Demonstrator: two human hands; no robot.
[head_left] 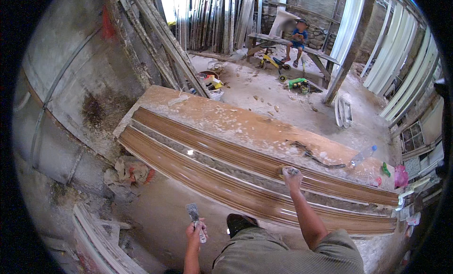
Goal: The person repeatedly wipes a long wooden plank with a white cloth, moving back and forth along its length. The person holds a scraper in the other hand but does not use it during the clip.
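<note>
Along the long bench [264,125], two brown ribbed strips lie side by side, running from the upper left toward the lower right. A narrow grey gap separates the far strip [203,141] from the near strip [198,180], and both have a glossy surface with pale edges.

The hands are well apart. The right hand [293,178] reaches across the near strip and is down at the far strip, its fingers curled on a small tan piece [284,170] whose kind I cannot tell. The left hand [194,230] is away from the bench, in front of its near edge, clamped on the handle of a scraper [193,212] with its flat, whitened blade pointing up.

White crumbs and dust spot the orange-brown top behind the strips. A dark, thin band [317,157] lies there, with a clear bottle [362,155] with a blue cap on its side to the right. Near the right end are a small green object [386,169] and something pink [401,176].

Beyond, a person in blue [298,36] sits on a wooden seat [314,51], near a small yellow bike [271,62].
</note>
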